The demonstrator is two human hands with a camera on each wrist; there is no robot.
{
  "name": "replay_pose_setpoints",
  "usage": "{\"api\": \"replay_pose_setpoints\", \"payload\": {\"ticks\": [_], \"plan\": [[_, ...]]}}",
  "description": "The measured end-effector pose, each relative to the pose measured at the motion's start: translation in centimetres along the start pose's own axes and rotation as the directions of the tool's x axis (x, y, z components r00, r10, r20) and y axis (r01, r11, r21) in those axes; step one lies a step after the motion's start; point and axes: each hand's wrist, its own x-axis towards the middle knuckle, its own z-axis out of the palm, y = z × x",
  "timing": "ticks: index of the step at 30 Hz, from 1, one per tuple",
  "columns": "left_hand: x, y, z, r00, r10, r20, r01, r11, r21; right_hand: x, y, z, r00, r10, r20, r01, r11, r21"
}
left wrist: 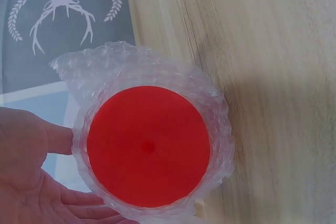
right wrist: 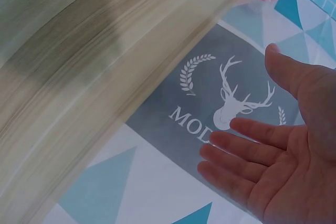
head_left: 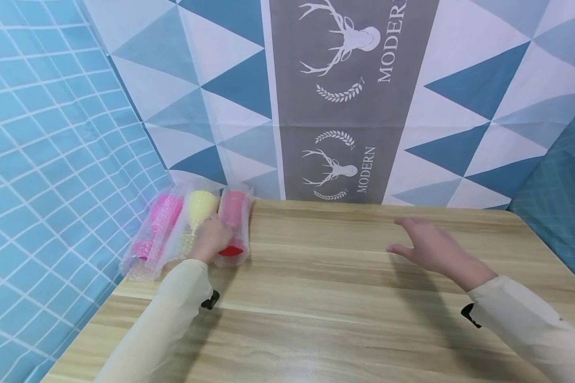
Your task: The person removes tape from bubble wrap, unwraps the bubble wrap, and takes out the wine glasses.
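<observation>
Three bubble-wrapped items lie side by side at the left back: a pink one (head_left: 165, 215), a yellow one (head_left: 201, 205) and a red cylinder-shaped one (head_left: 232, 210). My left hand (head_left: 212, 238) is at the red item, on the side towards the yellow one. In the left wrist view, the red round end (left wrist: 149, 145) faces the camera inside its clear bubble wrap (left wrist: 218, 114). The left thumb and fairly straight fingers spread beside it, their tips hidden behind the wrap. My right hand (head_left: 433, 247) hovers above the table, thumb apart from relaxed fingers, holding nothing.
The wood-grain table (head_left: 306, 298) meets a cloth backdrop (head_left: 335, 111) with deer heads and triangles. A light blue grid-patterned cloth (head_left: 43, 159) rises on the left, close to the pink item. Darker teal cloth (head_left: 556, 181) hangs at the right.
</observation>
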Motion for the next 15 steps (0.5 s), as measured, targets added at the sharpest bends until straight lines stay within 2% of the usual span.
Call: {"api": "replay_pose_setpoints", "payload": {"ticks": [5, 11, 15], "plan": [[0.0, 0.3, 0.3, 0.999, -0.033, 0.004, 0.033, 0.998, -0.050, 0.1, -0.4, 0.1, 0.999, -0.033, -0.015, 0.033, 0.999, 0.007], [-0.5, 0.5, 0.1, 0.996, -0.060, 0.063, 0.070, 0.982, -0.176, 0.4, -1.2, 0.0, 0.998, -0.055, -0.036, 0.055, 0.998, 0.012], [-0.7, 0.6, 0.1, 0.995, -0.060, 0.077, 0.072, 0.985, -0.159, 0.5, -1.6, -0.1, 0.996, -0.062, -0.062, 0.063, 0.998, 0.017]]}}
